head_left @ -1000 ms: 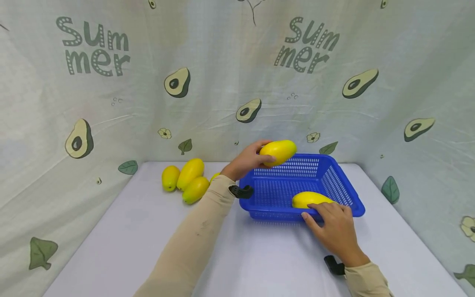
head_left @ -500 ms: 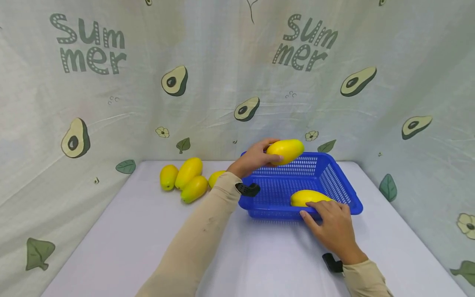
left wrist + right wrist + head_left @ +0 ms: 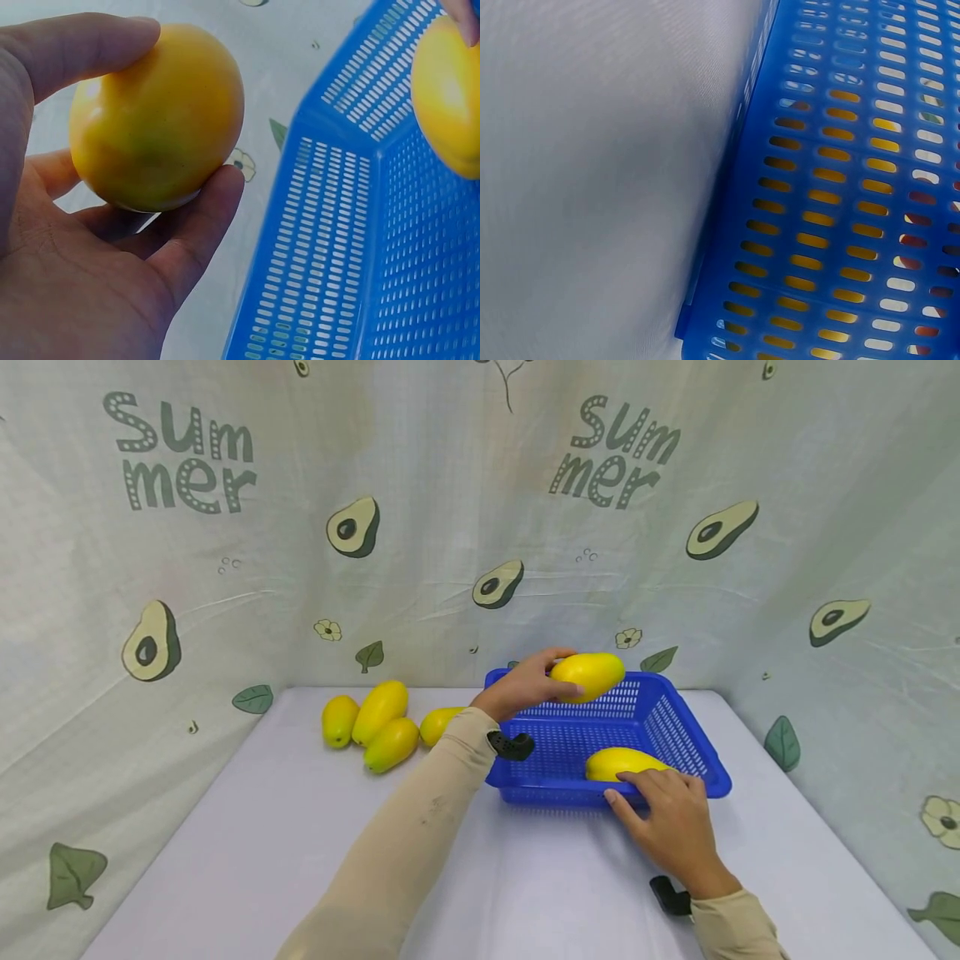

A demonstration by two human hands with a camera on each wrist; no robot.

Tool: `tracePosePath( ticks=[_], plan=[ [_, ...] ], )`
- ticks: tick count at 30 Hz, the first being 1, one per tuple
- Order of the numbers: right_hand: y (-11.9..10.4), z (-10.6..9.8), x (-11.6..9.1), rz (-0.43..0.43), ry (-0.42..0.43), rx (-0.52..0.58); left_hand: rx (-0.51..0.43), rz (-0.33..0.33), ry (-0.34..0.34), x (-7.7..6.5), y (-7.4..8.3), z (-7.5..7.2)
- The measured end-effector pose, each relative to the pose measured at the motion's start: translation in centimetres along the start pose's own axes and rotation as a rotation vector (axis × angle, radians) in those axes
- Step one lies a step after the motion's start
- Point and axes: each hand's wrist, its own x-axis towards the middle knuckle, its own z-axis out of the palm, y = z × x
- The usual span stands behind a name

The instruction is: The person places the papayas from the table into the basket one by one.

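Note:
My left hand (image 3: 525, 687) holds a yellow mango (image 3: 592, 677) over the back part of the blue basket (image 3: 555, 790). In the left wrist view the thumb lies on top of this mango (image 3: 161, 120) and the fingers curl beneath it. A second mango (image 3: 621, 763) lies inside the basket against the front wall. My right hand (image 3: 675, 827) grips the front rim, thumb outside and fingers over the edge, with fingertips right at that mango. The right wrist view shows the slotted basket wall (image 3: 810, 217), with yellow showing through the slots.
Several more mangoes sit left of the basket on the white table (image 3: 247, 843): one mango (image 3: 340, 721) at the far left, others (image 3: 392, 745) beside it, another mango (image 3: 438, 725) partly behind the left sleeve. A printed cloth (image 3: 427, 527) hangs behind and at both sides.
My left hand has carried its mango rightward, further over the basket, and dipped slightly in the last half second. The mango behind the left sleeve shows more. My right hand stays at the rim.

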Motion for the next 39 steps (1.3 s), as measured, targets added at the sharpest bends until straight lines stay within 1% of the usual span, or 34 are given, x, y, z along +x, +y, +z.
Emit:
tracePosePath(
  ticks=[5,11,14,18,23,27,31,35,39],
  plan=[
    [-0.1,0.0,0.1,-0.01,0.006,0.003,-0.007,0.002,-0.005,0.1,0.2,0.1],
    [-0.3,-0.2,-0.3,0.001,-0.002,-0.005,-0.001,-0.004,-0.015,0.7,0.1,0.8],
    [-0.3,-0.3,-0.3,-0.006,0.014,0.003,-0.007,0.003,-0.028,1.0,0.3,1.1],
    [0.0,-0.3,0.0,-0.018,0.032,0.012,-0.014,0.012,-0.047,1.1,0.8,1.0],
    [-0.1,-0.1,0.2,-0.018,0.017,0.009,-0.014,-0.002,-0.042,1.0,1.1,0.7],
    [-0.2,-0.1,0.1,-0.013,0.012,0.005,-0.006,-0.007,-0.037,1.2,1.1,0.8],
    [-0.2,-0.1,-0.1,-0.013,0.01,0.007,-0.004,-0.007,-0.033,1.5,1.3,1.1],
    [-0.2,0.0,0.0,-0.019,0.01,0.008,-0.008,0.001,-0.044,1.9,1.5,1.6],
    [-0.2,0.2,0.0,-0.009,0.01,0.013,0.001,0.013,-0.051,2.6,1.3,2.1]
  ],
)
